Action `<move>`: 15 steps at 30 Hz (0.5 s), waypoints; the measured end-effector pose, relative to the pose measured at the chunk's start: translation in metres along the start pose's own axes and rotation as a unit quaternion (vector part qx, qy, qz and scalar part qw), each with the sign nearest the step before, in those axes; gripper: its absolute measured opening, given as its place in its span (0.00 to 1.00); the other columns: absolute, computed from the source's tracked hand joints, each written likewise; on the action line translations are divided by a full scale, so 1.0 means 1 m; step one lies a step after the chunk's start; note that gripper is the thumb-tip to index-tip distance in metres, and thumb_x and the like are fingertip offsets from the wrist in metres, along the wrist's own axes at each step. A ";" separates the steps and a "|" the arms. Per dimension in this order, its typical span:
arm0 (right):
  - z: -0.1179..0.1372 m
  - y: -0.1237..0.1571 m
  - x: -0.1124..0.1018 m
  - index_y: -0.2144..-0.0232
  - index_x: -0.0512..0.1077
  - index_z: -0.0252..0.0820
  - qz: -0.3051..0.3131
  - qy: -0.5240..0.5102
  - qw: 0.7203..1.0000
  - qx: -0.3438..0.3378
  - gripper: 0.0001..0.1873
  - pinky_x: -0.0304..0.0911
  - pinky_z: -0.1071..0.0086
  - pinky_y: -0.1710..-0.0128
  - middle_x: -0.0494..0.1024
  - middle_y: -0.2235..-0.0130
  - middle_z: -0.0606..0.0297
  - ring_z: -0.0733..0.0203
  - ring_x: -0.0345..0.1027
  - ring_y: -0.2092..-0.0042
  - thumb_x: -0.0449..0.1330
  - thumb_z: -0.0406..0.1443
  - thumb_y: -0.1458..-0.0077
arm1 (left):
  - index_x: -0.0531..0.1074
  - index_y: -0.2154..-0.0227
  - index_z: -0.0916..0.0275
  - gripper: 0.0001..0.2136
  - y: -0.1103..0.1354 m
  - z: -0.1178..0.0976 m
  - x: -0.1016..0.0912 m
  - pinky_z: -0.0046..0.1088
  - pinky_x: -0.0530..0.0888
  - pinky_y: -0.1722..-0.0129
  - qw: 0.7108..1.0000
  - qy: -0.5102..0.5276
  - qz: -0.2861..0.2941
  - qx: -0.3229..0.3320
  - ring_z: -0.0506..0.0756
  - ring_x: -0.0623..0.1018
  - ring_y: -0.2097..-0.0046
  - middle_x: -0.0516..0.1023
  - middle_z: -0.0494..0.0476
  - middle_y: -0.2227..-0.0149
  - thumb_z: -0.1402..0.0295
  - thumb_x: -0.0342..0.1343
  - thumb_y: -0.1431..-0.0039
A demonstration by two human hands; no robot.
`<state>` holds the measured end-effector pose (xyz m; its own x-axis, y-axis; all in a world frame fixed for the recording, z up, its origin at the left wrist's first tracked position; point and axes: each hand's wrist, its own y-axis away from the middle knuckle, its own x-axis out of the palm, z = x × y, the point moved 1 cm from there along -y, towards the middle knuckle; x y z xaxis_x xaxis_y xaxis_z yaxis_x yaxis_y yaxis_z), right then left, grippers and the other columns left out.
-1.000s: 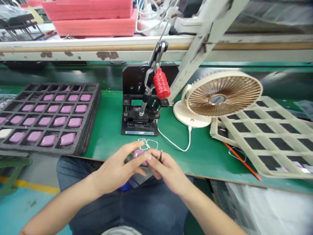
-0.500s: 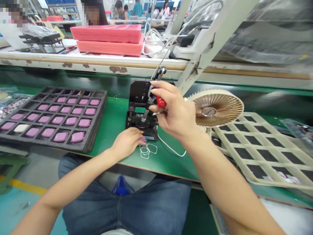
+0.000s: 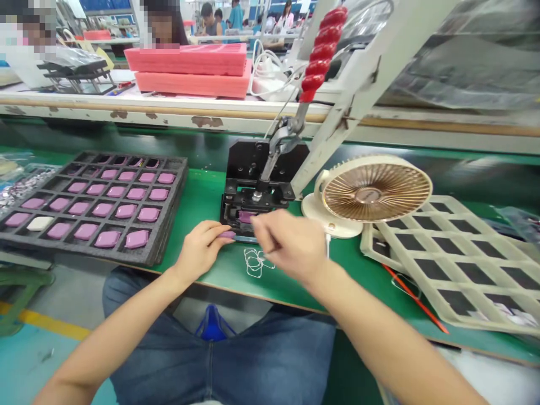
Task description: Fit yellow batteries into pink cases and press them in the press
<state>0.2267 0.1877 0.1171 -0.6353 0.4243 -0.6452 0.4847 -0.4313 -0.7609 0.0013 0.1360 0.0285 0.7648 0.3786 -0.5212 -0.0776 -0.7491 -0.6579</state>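
A worker's left hand (image 3: 200,247) pinches a purple piece (image 3: 228,234) at the front of a black hand press (image 3: 253,185). Its red-handled lever (image 3: 323,50) is tipped up above both hands, likely to keep the nest open. A second purple part (image 3: 247,215) sits just beyond the fingertips. The blurred right hand (image 3: 287,242) curls alongside, and its grip cannot be told. No writing is legible.

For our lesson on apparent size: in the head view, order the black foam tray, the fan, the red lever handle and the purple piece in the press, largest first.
1. black foam tray
2. fan
3. red lever handle
4. purple piece in the press
None look alike.
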 end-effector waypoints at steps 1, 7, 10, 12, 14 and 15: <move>-0.002 0.020 0.016 0.56 0.80 0.43 0.057 0.012 0.998 0.008 0.12 0.64 0.70 0.69 0.86 0.59 0.65 0.63 0.79 0.64 0.56 0.36 0.23 | 0.83 0.49 0.57 0.09 0.000 0.001 -0.004 0.39 0.84 0.49 1.000 -0.001 -0.010 -0.012 0.58 0.85 0.53 0.86 0.60 0.53 0.66 0.65 0.29; -0.034 0.051 0.073 0.38 0.75 0.37 0.217 0.068 0.972 0.058 0.20 0.62 0.66 0.74 0.85 0.46 0.52 0.50 0.82 0.62 0.59 0.35 0.28 | 0.83 0.49 0.56 0.09 -0.007 0.006 -0.003 0.41 0.85 0.45 0.999 -0.007 -0.023 -0.032 0.58 0.87 0.51 0.88 0.57 0.51 0.69 0.63 0.28; -0.045 0.040 0.078 0.42 0.79 0.41 0.253 0.064 0.964 0.054 0.17 0.68 0.65 0.70 0.87 0.52 0.56 0.48 0.83 0.60 0.63 0.36 0.30 | 0.83 0.49 0.58 0.09 -0.011 0.005 0.002 0.42 0.84 0.43 1.000 -0.022 -0.014 -0.018 0.59 0.87 0.49 0.88 0.59 0.50 0.69 0.62 0.27; -0.047 0.040 0.076 0.42 0.80 0.44 0.253 0.054 0.965 0.046 0.15 0.71 0.65 0.66 0.86 0.50 0.58 0.49 0.83 0.55 0.61 0.37 0.27 | 0.83 0.49 0.59 0.09 -0.013 0.004 0.005 0.42 0.84 0.42 0.999 -0.035 -0.013 -0.008 0.59 0.87 0.49 0.88 0.60 0.50 0.70 0.61 0.27; -0.046 0.047 0.070 0.38 0.77 0.45 0.239 0.045 0.969 0.039 0.18 0.72 0.66 0.65 0.84 0.43 0.59 0.51 0.83 0.51 0.57 0.39 0.23 | 0.82 0.49 0.60 0.08 -0.015 0.003 0.008 0.42 0.84 0.41 0.999 -0.051 -0.013 0.002 0.59 0.86 0.48 0.87 0.61 0.50 0.71 0.61 0.27; -0.046 0.052 0.065 0.36 0.75 0.45 0.230 0.042 0.972 0.037 0.19 0.73 0.66 0.65 0.82 0.40 0.58 0.52 0.83 0.50 0.55 0.39 0.22 | 0.82 0.50 0.61 0.08 -0.016 0.003 0.012 0.42 0.83 0.41 0.998 -0.059 -0.010 0.008 0.59 0.86 0.47 0.87 0.62 0.49 0.71 0.60 0.27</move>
<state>0.2380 0.2292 0.0325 -0.3090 0.2352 -0.9215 0.6599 -0.6447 -0.3859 0.0098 0.1540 0.0316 0.6853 0.4564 -0.5675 -0.0730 -0.7323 -0.6771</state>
